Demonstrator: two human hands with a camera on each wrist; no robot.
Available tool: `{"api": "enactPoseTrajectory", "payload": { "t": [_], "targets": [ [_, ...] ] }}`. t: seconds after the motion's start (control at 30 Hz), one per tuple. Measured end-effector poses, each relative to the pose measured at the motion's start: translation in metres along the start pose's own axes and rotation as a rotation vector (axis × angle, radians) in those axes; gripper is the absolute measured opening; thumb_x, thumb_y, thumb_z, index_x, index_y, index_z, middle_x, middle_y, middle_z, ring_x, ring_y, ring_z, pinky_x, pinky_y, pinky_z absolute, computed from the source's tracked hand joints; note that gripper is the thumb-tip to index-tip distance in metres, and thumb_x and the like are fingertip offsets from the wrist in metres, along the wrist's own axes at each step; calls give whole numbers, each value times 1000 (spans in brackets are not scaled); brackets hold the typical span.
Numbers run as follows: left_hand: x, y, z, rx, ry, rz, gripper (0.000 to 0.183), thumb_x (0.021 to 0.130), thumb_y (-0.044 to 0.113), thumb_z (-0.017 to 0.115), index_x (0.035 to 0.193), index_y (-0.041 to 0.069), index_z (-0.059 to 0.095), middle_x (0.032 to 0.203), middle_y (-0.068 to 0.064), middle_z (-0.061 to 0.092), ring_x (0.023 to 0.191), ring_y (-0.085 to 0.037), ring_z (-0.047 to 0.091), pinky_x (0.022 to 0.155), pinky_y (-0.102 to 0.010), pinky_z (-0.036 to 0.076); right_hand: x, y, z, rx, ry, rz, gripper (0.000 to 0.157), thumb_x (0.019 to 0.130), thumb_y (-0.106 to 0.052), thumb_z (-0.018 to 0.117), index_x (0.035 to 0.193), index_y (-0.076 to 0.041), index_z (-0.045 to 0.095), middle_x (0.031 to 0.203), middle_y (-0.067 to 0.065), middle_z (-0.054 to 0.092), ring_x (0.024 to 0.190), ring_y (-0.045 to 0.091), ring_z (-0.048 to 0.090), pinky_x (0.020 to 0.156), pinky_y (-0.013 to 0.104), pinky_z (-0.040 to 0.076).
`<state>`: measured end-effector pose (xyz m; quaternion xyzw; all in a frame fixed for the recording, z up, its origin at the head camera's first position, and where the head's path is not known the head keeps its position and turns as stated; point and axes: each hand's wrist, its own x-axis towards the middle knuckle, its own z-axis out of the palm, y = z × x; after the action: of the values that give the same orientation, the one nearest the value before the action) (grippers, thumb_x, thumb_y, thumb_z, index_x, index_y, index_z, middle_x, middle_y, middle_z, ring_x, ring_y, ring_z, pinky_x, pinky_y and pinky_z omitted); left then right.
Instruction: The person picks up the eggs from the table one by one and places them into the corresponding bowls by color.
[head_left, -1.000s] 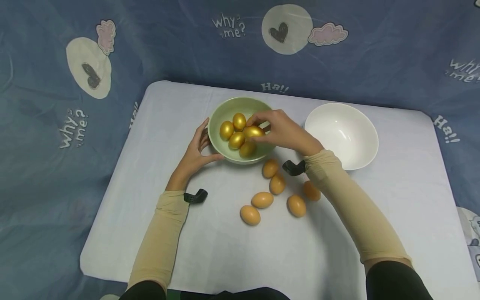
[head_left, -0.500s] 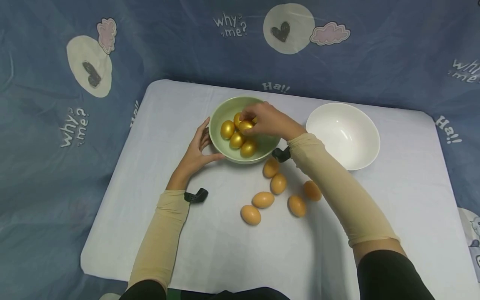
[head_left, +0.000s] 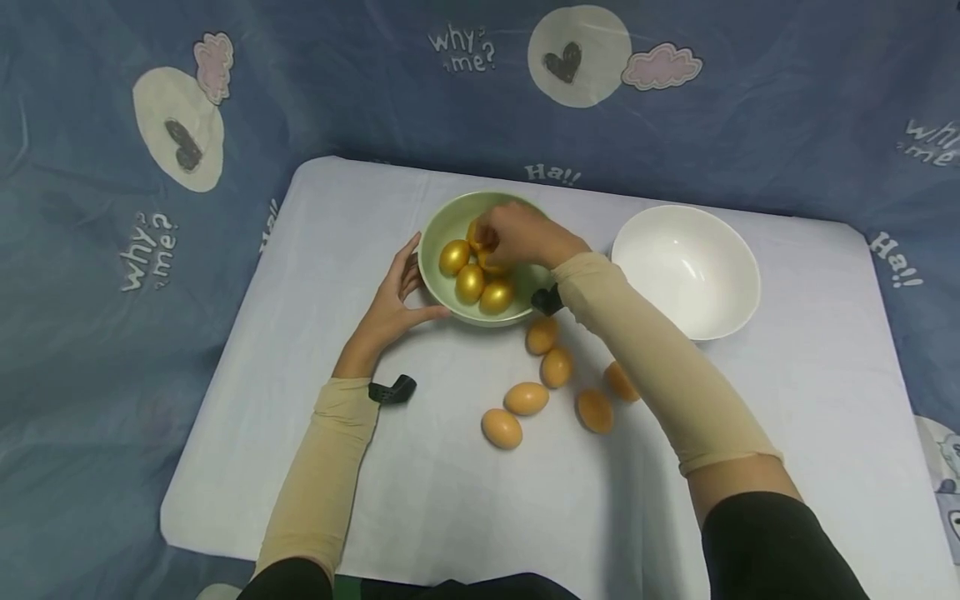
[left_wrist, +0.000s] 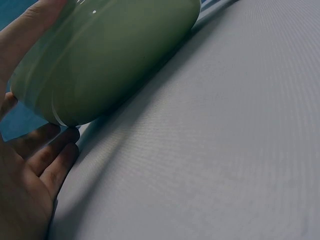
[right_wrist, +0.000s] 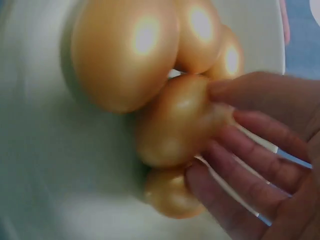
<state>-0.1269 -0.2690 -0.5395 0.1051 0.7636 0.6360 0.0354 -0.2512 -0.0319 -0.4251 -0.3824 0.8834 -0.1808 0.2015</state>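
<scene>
A pale green bowl (head_left: 444,223) stands near the table's back edge with several golden eggs (head_left: 454,257) in it. My left hand (head_left: 392,302) holds the bowl's left side, thumb at the near rim and fingers round the outer wall. The left wrist view shows the bowl's glossy outside (left_wrist: 120,55) against that hand's fingers. Inside the bowl, my right hand (head_left: 525,235) pinches a golden egg (right_wrist: 172,125), low among the others. From the head camera, this hand hides most of that egg and part of the one behind it.
Several brown eggs (head_left: 526,399) lie loose on the white-covered table (head_left: 420,500), in front of the green bowl and partly beneath my right forearm. A white bowl (head_left: 686,271) stands to the right. Blue printed fabric (head_left: 360,83) hangs behind the table.
My right hand has moved left across the green bowl with the golden egg, then lowered it among the others. A golden egg near it has shifted slightly. My left hand has stayed put.
</scene>
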Motion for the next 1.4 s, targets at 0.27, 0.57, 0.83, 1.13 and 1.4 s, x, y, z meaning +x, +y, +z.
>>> {"api": "enactPoseTrajectory", "payload": {
  "t": [0.27, 0.57, 0.83, 1.13, 1.4],
  "targets": [
    [0, 0, 0, 0, -3, 1, 120, 79, 13, 91, 166, 37, 12, 165, -9, 36, 151, -29, 41, 129, -40, 33, 3, -1, -2, 39, -28, 14, 34, 84, -9, 78, 118, -5, 75, 113, 12, 75, 107, 25, 67, 100, 37, 57],
    [1, 1, 1, -7, -6, 9, 120, 77, 18, 92, 166, 36, 13, 165, -10, 37, 150, -30, 42, 129, -41, 33, 1, 2, -2, 53, -18, -7, 35, 84, -8, 77, 119, -4, 74, 114, 14, 75, 108, 26, 69, 101, 38, 57],
    [0, 1, 1, 1, -1, 4, 120, 77, 22, 93, 165, 37, 13, 165, -9, 37, 151, -30, 41, 129, -41, 33, -10, 8, 0, 114, 19, -32, 31, 89, -11, 79, 117, 1, 72, 114, 16, 75, 107, 28, 69, 101, 38, 58],
    [0, 1, 1, 11, 7, 9, 121, 76, 21, 93, 165, 38, 13, 164, -10, 38, 151, -29, 41, 129, -41, 33, -48, 9, 5, 236, 76, 5, 38, 90, -12, 80, 125, -2, 69, 122, 12, 73, 114, 24, 68, 104, 38, 58],
    [0, 1, 2, 3, 8, 15, 121, 77, 16, 93, 166, 35, 13, 166, -10, 36, 152, -30, 39, 130, -43, 32, -91, 3, 21, 264, 128, -40, 37, 91, -13, 79, 125, -3, 69, 126, 12, 73, 119, 26, 67, 103, 42, 59]
  ]
}}
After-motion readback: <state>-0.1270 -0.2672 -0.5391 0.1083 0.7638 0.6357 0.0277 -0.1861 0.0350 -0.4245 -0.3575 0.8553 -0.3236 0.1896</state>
